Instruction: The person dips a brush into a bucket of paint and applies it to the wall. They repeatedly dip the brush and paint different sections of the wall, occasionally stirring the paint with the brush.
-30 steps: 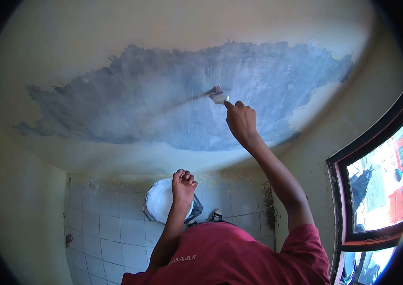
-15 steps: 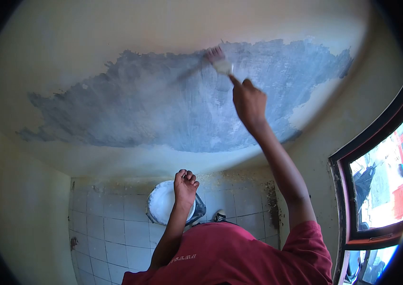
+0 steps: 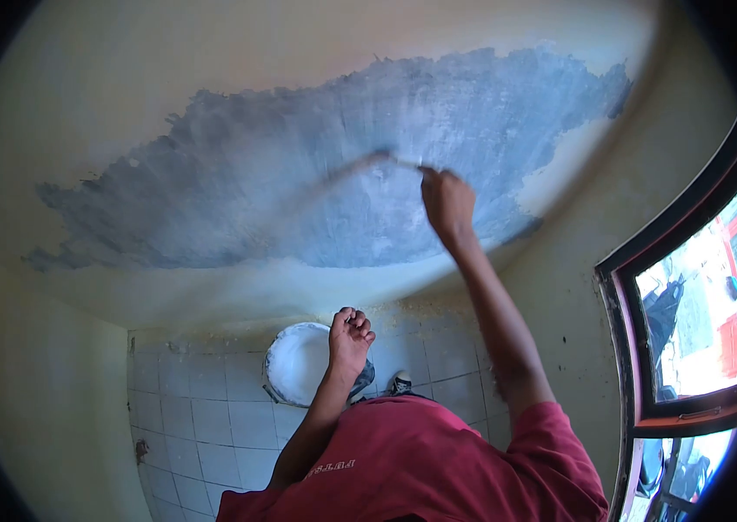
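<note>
**Brush on the grey patch, bucket held below**

The right hand (image 3: 448,202) is raised toward 12 o'clock, fingers closed narrow around the pale handle of a small paintbrush (image 3: 390,161). The paintbrush is smeared by motion; its bristle end points to 9 o'clock and lies against the large rough grey patch (image 3: 299,174) of bare plaster. That patch spreads across the cream-yellow painted wall (image 3: 212,61) from 9 o'clock to 2 o'clock, and the brush sits near its middle.

The left hand (image 3: 349,337) hangs lower, near 6 o'clock, fingers curled into a tight fist at the right edge of a white round bucket (image 3: 294,365). What exactly the fist grips on the bucket is hidden.

Behind the bucket lies a pale square-tiled floor (image 3: 203,418), stretching toward 7 o'clock. A dark shoe (image 3: 399,383) shows just beside the bucket at its 3 o'clock side. A red short-sleeved shirt (image 3: 420,470) fills the bottom edge. At 3 to 4 o'clock stands a dark-framed window (image 3: 620,348), bright with daylight.
</note>
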The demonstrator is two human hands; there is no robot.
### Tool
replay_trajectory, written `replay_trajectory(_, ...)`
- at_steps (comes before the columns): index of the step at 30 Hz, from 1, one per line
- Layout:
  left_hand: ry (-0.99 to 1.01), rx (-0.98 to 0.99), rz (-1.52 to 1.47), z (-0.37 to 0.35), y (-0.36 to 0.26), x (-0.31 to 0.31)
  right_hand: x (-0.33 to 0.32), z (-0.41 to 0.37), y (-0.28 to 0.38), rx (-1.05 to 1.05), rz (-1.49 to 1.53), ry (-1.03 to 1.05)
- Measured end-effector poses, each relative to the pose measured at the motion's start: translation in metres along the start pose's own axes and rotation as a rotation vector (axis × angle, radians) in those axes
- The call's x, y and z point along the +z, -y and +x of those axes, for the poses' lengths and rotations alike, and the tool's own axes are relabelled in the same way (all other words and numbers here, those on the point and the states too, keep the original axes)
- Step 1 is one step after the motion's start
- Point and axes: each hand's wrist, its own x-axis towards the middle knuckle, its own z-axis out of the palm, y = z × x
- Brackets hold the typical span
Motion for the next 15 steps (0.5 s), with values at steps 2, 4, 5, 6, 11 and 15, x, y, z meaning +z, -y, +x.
replay_trajectory(2,-0.001,-0.008,0.003,-0.001,0.002,0.002,-0.037,0.029,0.001,-0.053,0.073,-0.186)
replay_trajectory(4,0.002,0.014,-0.003,-0.002,0.002,0.003,-0.058,0.037,0.008,-0.048,0.133,-0.289)
replay_trajectory(5,0.001,0.019,-0.007,-0.004,0.002,0.004,-0.06,0.037,0.011,-0.047,0.196,-0.397)
replay_trajectory(6,-0.003,0.015,-0.007,-0.004,0.002,0.004,-0.057,0.032,0.013,-0.044,0.195,-0.392)
replay_trajectory(11,-0.005,0.039,-0.016,-0.007,0.002,-0.001,0.027,-0.027,0.001,0.029,0.039,-0.149)
replay_trajectory(15,-0.009,0.049,-0.018,-0.007,0.002,-0.003,0.07,-0.08,-0.006,0.122,0.073,0.162)
